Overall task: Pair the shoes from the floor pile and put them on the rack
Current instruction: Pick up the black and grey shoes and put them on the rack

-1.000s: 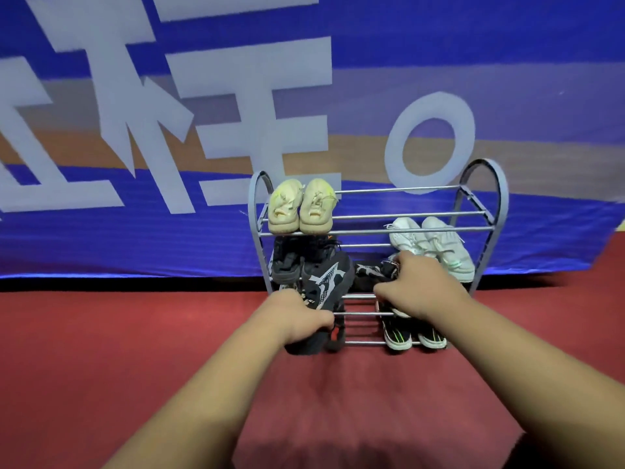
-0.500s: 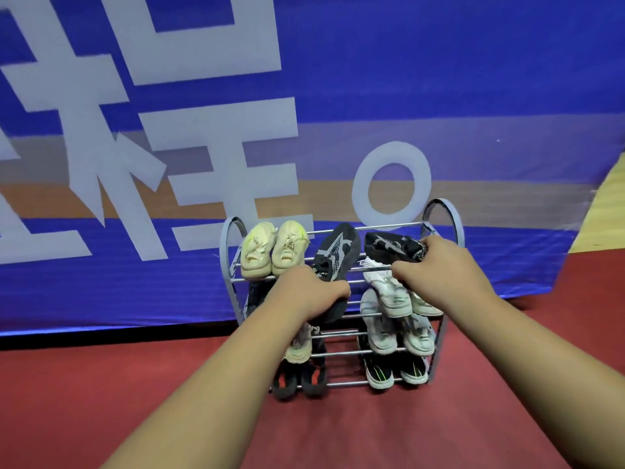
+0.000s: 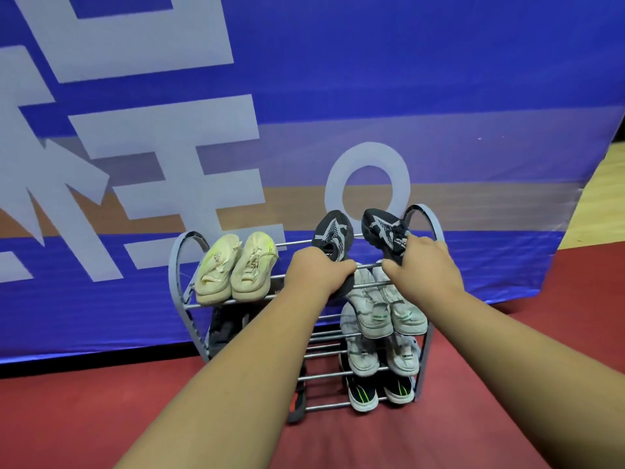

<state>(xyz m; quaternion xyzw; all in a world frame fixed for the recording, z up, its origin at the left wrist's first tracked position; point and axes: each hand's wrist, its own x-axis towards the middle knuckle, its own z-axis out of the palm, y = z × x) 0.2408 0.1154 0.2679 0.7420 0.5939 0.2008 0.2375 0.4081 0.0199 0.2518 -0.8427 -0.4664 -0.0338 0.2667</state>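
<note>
Grey metal rack (image 3: 184, 265) first: it is nearly full, so you look to be at the last pair — though the floor pile is out of view and you cannot confirm nothing is left. On its top shelf, the cream pair (image 3: 236, 269) already sits at the left end. Down the right side, 2 white pairs (image 3: 384, 311) and a black pair with green stripes (image 3: 378, 392) fill the lower shelves; dark shoes on the left are mostly hidden behind your arm.

What remains is the right end of the top shelf. Your left hand (image 3: 318, 272) is clenched around the heel of 1 dark grey sneaker (image 3: 333, 231), toe pointing up over the rear bar. Your right hand (image 3: 421, 269) grips the second dark grey sneaker (image 3: 384, 228) the same way — just beside the rack's right arch. Neither shoe is released yet.
</note>
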